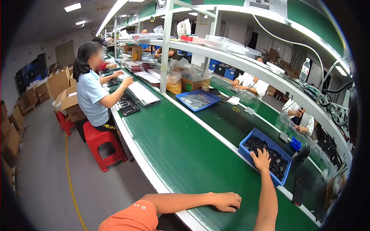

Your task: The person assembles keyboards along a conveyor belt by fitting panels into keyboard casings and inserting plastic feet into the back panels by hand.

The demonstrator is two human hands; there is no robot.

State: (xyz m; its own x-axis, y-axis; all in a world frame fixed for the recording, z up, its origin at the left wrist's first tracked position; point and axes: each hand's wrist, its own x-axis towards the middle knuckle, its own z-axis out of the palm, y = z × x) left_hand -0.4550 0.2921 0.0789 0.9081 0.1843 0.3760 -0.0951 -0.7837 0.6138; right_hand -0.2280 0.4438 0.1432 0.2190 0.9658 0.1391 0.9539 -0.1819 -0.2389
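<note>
The blue bin (245,154) sits on the green counter (185,142) with its near edge over the white strip (227,144), probably so that an arm can get into it without much of a lean. The black pieces (278,164) lie inside the bin, heaped loose, presumably because its raised walls keep so many small things from straying. Of the hands, the right hand (262,158) is over the near side of the bin, fingers fanned wide at the heap, with no piece visibly in its grip. The left hand (226,201) rests on the counter in front of the bin, half curled, perhaps to steady the body; its underside is hidden, so I cannot tell if it has hold of anything. The pieces look like hard, matt plastic, jumbled and angular, though single shapes are too small to make out. The bin seems smooth moulded plastic, and the counter has a faint sheen. Well beyond the bin, a shallow blue tray (208,105) carries slim, silvery strips (194,100), scattered at odd angles
</note>
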